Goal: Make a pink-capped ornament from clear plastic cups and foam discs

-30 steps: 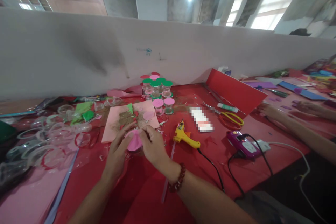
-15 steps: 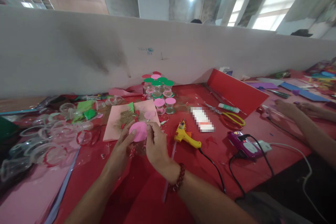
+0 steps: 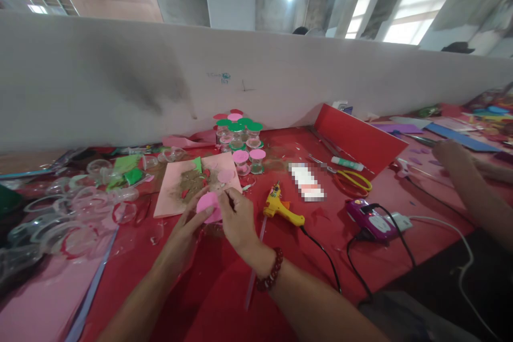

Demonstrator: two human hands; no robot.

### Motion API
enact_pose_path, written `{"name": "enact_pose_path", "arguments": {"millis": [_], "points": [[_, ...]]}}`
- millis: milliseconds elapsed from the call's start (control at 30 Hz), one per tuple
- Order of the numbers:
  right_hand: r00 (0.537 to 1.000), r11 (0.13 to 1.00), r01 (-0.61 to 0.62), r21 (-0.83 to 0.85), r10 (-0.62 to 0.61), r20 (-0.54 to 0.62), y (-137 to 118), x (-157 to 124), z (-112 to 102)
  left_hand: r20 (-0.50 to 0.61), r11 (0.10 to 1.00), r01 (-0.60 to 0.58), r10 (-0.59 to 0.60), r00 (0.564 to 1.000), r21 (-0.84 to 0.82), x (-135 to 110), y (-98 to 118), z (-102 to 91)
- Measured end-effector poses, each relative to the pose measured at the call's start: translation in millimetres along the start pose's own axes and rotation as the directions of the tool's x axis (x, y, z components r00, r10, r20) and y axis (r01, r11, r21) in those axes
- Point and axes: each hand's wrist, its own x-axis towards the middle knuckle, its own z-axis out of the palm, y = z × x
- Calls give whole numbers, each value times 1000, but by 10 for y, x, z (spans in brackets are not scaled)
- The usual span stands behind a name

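Note:
A round pink paper disc (image 3: 209,207) is between my two hands above the red table. My left hand (image 3: 191,220) is closed on its left side, thumb lying on the face. The fingers of my right hand (image 3: 237,216) are bent in a pinch at the disc's right edge; a beaded bracelet circles that wrist. Beneath the disc there seems to be something clear, mostly hidden. Just behind my hands lies a pink sheet (image 3: 165,200), stained brown, with another pink disc (image 3: 225,177) on it. Right of my right hand is a yellow glue gun (image 3: 284,211).
Clear plastic cups (image 3: 84,224) pile up at left. Several cups topped with green and pink discs (image 3: 241,156) stand behind. To the right are scissors (image 3: 352,181), a glue tube (image 3: 347,163), a purple power socket (image 3: 374,222) with cords, a red board (image 3: 360,139) and another person's hand (image 3: 449,155).
The pink disc has dropped slightly and tilted, and my right fingers have curled in more at its edge. The other person's hand at right has shifted. The whole view has moved a little.

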Motion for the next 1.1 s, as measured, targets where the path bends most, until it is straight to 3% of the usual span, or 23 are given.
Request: {"name": "enact_pose_path", "arguments": {"millis": [133,367,567,800,933,1100], "points": [[1000,1000,14,-18,-14,0,-4,-25,32,10,1000,-1,1,1000,-24,-27,72,25],[999,985,-36,168,32,23,-11,-31,53,16,999,15,-14,1000,-36,-63,153,55],[999,998,38,50,-38,1,-16,-28,38,-24,997,58,-60,998,-57,-10,108,34],[997,982,-75,172,79,-18,69,4,74,-27,992,47,-51,998,-113,-21,133,38],[996,962,-85,259,72,60,65,5,72,7,995,58,-58,998,-85,-20,160,16],[996,977,-40,210,22,87,49,2,57,45,997,54,-52,998,-46,5,175,-15]]}}
